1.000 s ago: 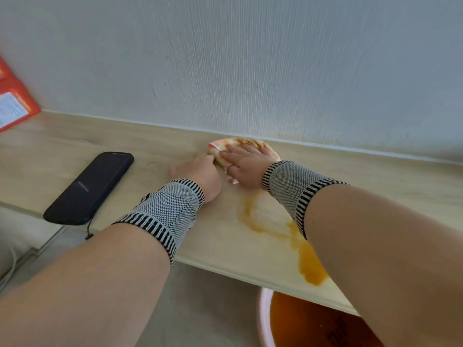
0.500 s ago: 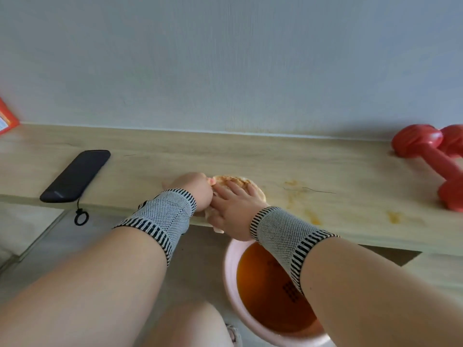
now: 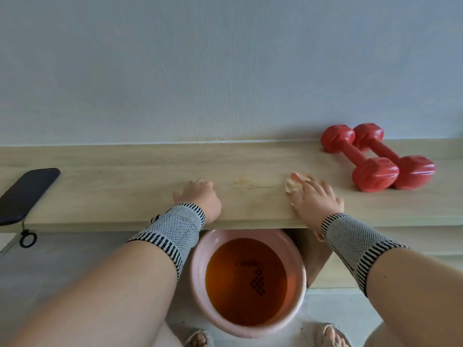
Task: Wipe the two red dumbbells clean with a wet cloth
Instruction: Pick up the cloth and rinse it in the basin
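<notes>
While the pink basin (image 3: 248,329) of orange-brown water sits nearest on the floor below the desk (image 3: 125,196) edge, both forearms in striped grey wrist sleeves reach over it onto the wood. Left hand (image 3: 200,200) rests on the desk near the front edge, fingers loosely curled, holding nothing. Right hand (image 3: 314,199) lies flat-ish on the cloth (image 3: 294,184), fingers spread and pressing it to the desk; that grip looks like a press, not a pinch. Cloth is a small pale bunched rag, judged soft, limp and damp, so it should be gathered in the palm to wipe. Just beyond it to the right, near but not touching, the two red dumbbells (image 3: 375,159) lie side by side, touching each other, far ends by the wall (image 3: 225,71). Neither looks wiped yet. They look glossy, rigid, faceted at the ends so unlikely to roll, probably light-to-moderate weight and slippery once wet; best hold is the thin middle bar with the free left hand while the cloth works the heads. Far left a black phone (image 3: 27,194) with a loop strap lies at the desk edge.
</notes>
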Demonstrator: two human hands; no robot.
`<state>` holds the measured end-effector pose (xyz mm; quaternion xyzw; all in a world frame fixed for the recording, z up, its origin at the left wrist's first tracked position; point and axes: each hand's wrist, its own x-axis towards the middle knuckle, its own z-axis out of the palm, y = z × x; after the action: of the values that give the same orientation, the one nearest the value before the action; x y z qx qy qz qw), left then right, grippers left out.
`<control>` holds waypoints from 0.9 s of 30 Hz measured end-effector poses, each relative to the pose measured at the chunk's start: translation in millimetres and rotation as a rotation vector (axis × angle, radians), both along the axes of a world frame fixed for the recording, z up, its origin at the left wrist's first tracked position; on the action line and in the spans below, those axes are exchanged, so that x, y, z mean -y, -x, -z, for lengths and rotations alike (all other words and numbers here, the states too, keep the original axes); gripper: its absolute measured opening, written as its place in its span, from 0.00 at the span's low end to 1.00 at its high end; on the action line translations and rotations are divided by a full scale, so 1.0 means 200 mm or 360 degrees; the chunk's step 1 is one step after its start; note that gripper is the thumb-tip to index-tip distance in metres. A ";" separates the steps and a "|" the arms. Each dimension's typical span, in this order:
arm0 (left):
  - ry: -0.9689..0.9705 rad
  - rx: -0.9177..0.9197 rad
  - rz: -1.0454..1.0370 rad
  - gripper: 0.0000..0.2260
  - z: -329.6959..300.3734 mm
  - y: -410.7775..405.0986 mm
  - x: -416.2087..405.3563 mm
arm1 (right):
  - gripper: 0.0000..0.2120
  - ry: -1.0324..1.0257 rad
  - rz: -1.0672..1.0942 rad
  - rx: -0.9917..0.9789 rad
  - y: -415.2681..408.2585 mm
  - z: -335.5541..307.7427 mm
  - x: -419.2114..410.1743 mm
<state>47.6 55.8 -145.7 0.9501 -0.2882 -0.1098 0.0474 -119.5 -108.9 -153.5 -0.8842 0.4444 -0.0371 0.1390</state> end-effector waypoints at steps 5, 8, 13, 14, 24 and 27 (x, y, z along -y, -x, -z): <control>0.0005 0.0006 -0.0196 0.27 0.02 -0.12 -0.13 | 0.32 0.0031 -0.0294 -0.0173 -0.24 0.07 -0.10; 0.0022 0.0022 -0.0320 0.25 0.01 -0.21 -0.24 | 0.31 0.0086 -0.0585 -0.0176 -0.47 0.08 -0.25; 0.0114 0.0005 -0.0511 0.22 -0.01 -0.33 -0.49 | 0.26 0.0109 -0.1046 -0.0157 -0.83 0.08 -0.65; 0.0162 -0.0002 -0.0526 0.22 -0.01 -0.35 -0.53 | 0.26 0.0127 -0.1167 -0.0158 -0.88 0.08 -0.74; 0.0223 -0.0099 -0.0159 0.16 -0.01 -0.16 -0.32 | 0.29 0.0152 -0.1093 -0.0221 -0.58 0.09 -0.58; 0.0134 -0.0070 -0.0025 0.21 -0.01 -0.02 -0.12 | 0.30 0.0120 -0.0769 -0.0273 -0.36 0.07 -0.27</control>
<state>51.0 80.5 -143.5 0.9468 -0.2839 -0.1182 0.0944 -48.4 -54.0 -167.1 -0.9692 0.2286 0.0558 0.0727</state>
